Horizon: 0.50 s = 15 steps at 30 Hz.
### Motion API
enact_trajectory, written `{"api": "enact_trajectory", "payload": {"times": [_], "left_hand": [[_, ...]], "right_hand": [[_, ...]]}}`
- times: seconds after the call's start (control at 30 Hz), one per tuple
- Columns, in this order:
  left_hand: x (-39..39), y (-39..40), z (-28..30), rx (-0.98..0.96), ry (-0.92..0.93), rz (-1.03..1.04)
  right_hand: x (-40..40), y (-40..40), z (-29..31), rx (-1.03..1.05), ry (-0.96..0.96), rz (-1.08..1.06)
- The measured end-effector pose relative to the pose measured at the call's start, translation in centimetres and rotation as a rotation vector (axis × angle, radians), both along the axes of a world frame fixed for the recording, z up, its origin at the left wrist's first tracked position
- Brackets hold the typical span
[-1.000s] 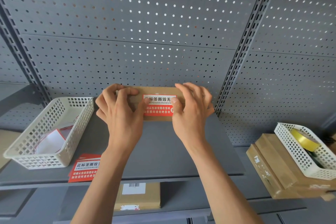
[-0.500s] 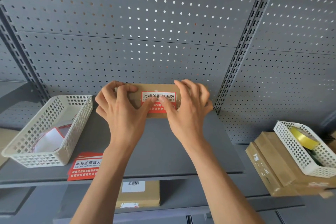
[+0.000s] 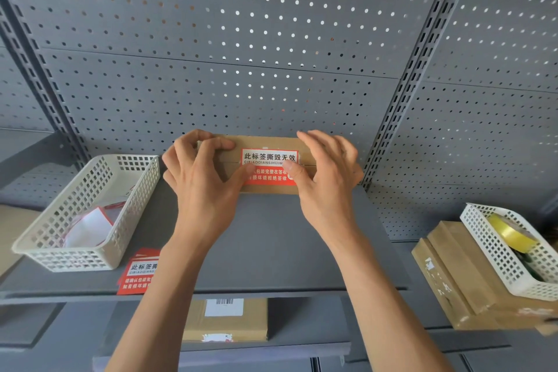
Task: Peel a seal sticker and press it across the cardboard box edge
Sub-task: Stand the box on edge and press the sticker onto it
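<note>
Hands — left [image 3: 199, 190], right [image 3: 327, 187] — at sticker [image 3: 268, 157], box [image 3: 265, 141] edge

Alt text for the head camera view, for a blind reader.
A left hand and right hand press a red-and-white seal sticker with their thumbs across the seam of a cardboard box on a grey shelf; the left hand's fingers curl over the box top. A white basket sits to the left.
</note>
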State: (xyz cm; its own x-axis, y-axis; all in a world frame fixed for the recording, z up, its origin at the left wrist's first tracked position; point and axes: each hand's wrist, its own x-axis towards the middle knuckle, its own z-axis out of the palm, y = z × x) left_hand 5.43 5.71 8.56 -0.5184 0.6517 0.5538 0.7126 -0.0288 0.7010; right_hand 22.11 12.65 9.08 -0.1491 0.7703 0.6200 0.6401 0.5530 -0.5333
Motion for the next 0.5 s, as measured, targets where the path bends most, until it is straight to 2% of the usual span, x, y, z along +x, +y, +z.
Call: {"api": "enact_trajectory", "payload": {"times": [0.3, 0.5], "left_hand": [[-1.4, -0.6, 0.2, -0.002, 0.007, -0.118], [0.6, 0.0, 0.6, -0.025, 0.027, 0.008]], "right_hand": [[0.6, 0.3, -0.4, 0.016, -0.043, 0.064], [-0.2, -0.5, 0.1, -0.032, -0.090, 0.064]]}}
